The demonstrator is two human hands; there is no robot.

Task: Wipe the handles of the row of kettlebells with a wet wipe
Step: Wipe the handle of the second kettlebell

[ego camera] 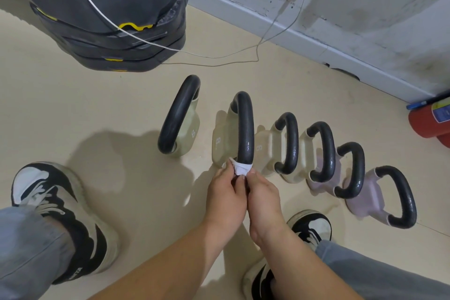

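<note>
Several kettlebells stand in a row on the beige floor, each with a black handle. The second from the left has a tall black handle (245, 129) over a pale green body marked 8. A white wet wipe (241, 169) is wrapped round the near end of that handle. My left hand (226, 192) and my right hand (261, 195) both pinch the wipe from below, close together. The leftmost kettlebell (179, 114) stands slightly apart. To the right stand smaller pale green kettlebells (287, 143) and lilac ones (379, 197).
A black stack of weight plates (109, 19) sits at the top left, with white cables (219, 56) trailing across the floor. A scuffed wall (341, 19) runs behind. A red fire extinguisher (431, 119) lies at the right. My shoes (60, 214) flank the row.
</note>
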